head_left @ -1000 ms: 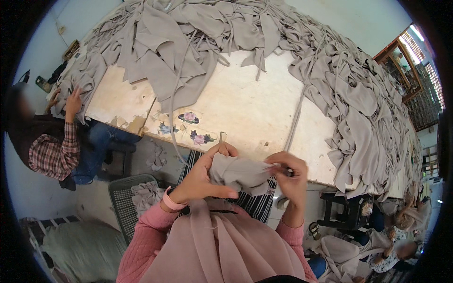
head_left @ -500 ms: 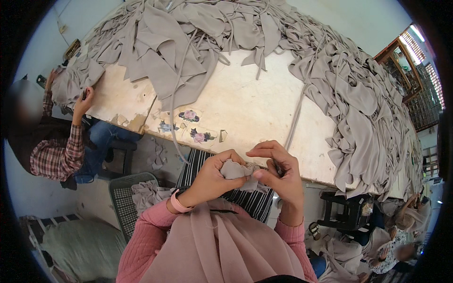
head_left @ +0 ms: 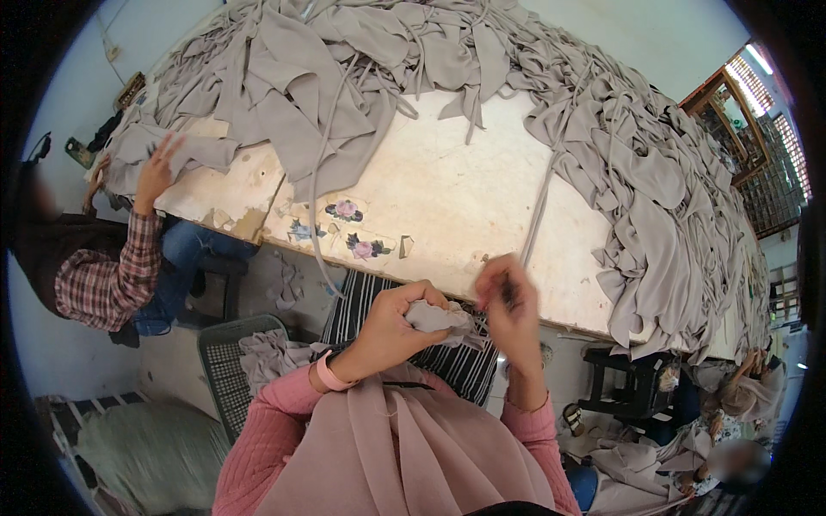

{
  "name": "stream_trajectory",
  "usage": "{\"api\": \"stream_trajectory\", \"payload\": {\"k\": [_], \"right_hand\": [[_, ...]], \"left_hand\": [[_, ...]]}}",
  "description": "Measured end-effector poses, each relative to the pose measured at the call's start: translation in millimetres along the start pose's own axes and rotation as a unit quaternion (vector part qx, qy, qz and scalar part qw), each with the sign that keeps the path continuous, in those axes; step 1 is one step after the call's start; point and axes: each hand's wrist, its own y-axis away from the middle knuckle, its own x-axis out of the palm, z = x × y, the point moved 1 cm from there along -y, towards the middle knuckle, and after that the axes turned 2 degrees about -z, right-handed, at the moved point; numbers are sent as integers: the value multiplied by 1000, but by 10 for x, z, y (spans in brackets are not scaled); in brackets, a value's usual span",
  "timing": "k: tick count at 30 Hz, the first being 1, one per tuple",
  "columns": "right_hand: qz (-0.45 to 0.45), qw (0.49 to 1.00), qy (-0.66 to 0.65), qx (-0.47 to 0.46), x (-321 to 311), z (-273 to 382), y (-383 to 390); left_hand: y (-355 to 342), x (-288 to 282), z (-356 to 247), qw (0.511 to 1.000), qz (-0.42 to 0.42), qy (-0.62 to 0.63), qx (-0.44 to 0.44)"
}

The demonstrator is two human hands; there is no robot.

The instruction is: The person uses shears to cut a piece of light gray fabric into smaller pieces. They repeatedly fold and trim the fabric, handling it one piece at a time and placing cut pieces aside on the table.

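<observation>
My left hand is closed on a bunched piece of grey fabric, just past the near edge of the table. Part of the fabric sticks out to the right, between the two hands. Apart from it, a little to the right, my right hand is raised and curled, its fingers smeared by motion. Something small and dark shows within its palm, too blurred to name. Below the hands lies a black-and-white striped cloth.
Heaps of grey fabric cover the table's far and right sides. A narrow strip hangs over the near edge. At the left sits a co-worker in a checked sleeve. A green plastic chair and a black stool stand nearby.
My right hand has come away from the fabric, moving slightly right and curling. The left hand keeps its hold. The co-worker's hand at the left has risen, and the fabric there is spread wider.
</observation>
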Motion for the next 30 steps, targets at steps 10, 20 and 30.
{"api": "stream_trajectory", "payload": {"k": [10, 20, 30], "right_hand": [[112, 992, 33, -43, -116, 114, -30], [56, 993, 63, -82, -117, 395, -14], [73, 979, -187, 20, 61, 148, -36]], "left_hand": [[-128, -66, -173, 989, -10, -62, 131], [-262, -77, -211, 988, -31, -69, 138], [-242, -79, -236, 942, -51, -210, 255]]}}
